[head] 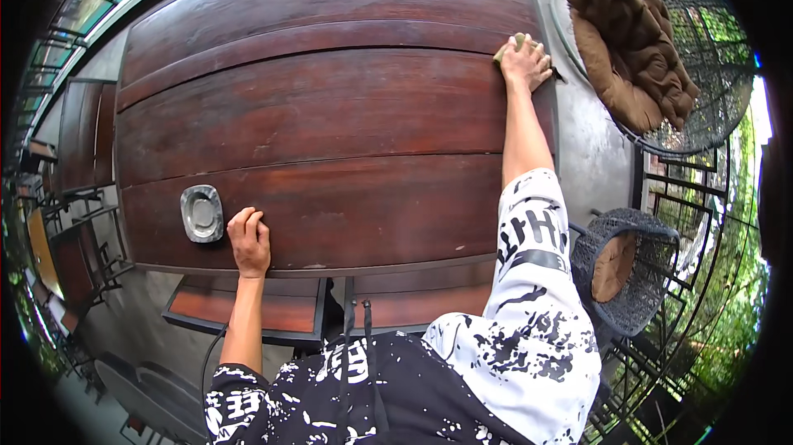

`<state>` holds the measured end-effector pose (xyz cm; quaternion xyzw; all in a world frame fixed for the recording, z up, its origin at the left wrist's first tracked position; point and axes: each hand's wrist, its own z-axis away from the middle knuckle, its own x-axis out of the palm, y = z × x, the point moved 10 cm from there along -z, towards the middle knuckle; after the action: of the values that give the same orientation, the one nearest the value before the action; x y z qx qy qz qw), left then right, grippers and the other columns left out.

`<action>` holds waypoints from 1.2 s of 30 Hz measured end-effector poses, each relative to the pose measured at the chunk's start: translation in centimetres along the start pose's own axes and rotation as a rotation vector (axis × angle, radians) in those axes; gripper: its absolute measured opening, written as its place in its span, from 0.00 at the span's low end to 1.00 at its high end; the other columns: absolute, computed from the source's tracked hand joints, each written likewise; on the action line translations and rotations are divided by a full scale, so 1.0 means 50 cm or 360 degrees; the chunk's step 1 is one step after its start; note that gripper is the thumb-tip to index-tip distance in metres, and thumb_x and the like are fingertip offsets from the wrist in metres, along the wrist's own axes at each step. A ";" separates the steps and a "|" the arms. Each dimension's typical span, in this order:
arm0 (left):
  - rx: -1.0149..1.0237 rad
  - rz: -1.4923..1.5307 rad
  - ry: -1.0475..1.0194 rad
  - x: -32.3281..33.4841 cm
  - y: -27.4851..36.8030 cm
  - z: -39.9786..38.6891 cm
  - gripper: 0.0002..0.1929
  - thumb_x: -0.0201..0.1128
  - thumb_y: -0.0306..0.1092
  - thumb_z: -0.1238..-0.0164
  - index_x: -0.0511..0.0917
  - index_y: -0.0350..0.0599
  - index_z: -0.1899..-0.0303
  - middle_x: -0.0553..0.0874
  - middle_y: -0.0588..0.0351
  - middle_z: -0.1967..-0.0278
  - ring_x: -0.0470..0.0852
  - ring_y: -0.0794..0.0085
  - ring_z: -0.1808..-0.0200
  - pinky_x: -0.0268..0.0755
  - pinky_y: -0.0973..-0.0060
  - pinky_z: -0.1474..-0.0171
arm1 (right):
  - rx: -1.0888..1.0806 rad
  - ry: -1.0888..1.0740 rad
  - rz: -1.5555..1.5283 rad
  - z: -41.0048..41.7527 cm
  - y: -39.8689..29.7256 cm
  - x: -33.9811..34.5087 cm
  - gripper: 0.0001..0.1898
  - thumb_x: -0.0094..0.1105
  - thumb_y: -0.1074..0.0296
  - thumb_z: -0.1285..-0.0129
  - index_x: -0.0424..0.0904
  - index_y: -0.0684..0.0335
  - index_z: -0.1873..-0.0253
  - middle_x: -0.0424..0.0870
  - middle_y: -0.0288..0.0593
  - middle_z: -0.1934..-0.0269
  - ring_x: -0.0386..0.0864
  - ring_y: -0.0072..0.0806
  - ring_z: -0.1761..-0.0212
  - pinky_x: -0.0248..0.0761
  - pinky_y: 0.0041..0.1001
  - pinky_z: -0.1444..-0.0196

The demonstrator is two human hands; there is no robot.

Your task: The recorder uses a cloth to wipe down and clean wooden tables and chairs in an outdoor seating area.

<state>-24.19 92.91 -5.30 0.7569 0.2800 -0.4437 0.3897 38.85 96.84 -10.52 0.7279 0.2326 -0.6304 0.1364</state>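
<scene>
A dark reddish wooden table (347, 110) made of wide planks lies before me. Near its right edge, my right hand (525, 63) presses a folded greenish-brown cloth (503, 53) onto the wood; most of the cloth is hidden under the palm and fingers. My left hand (249, 244) rests at the near left part of the tabletop with its fingers curled, and nothing shows in it. Just left of that hand, apart from it, sits a grey ashtray-like dish (202, 214) with a shallow hollow.
Two wooden benches (248, 304) stand along the table's near side. To the right are a mesh hanging-type chair with a brown cushion (626, 49) and a woven chair (644, 271) with a tan cushion. More wooden tables (80, 135) stand at the left.
</scene>
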 end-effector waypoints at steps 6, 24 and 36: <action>-0.0010 0.0006 0.0016 -0.008 0.007 -0.002 0.10 0.59 0.23 0.44 0.76 0.42 0.58 0.77 0.52 0.55 0.75 0.58 0.52 0.66 0.64 0.47 | -0.0599 0.0086 -0.0127 0.178 -0.393 -0.012 0.27 0.36 0.39 0.34 0.63 0.40 0.33 0.60 0.41 0.31 0.53 0.42 0.29 0.39 0.48 0.29; -0.0013 0.0550 0.0150 -0.068 -0.025 -0.005 0.10 0.61 0.23 0.43 0.77 0.40 0.59 0.79 0.53 0.57 0.77 0.60 0.55 0.69 0.66 0.51 | -0.1666 -0.0162 -0.0639 0.880 -0.546 -0.215 0.24 0.53 0.52 0.38 0.69 0.48 0.38 0.66 0.44 0.36 0.58 0.43 0.32 0.44 0.45 0.30; -0.0823 0.0601 0.0296 -0.155 -0.365 0.040 0.09 0.58 0.28 0.37 0.77 0.37 0.58 0.79 0.47 0.58 0.78 0.54 0.56 0.70 0.63 0.51 | -0.1269 -0.0346 -0.0930 1.022 -0.493 -0.300 0.18 0.60 0.59 0.40 0.76 0.57 0.47 0.73 0.46 0.46 0.66 0.44 0.40 0.56 0.43 0.37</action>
<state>-42.64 100.46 -5.23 0.7087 0.2725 -0.2069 0.6170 -18.84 90.26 -2.04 0.4537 0.6337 -0.5766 0.2450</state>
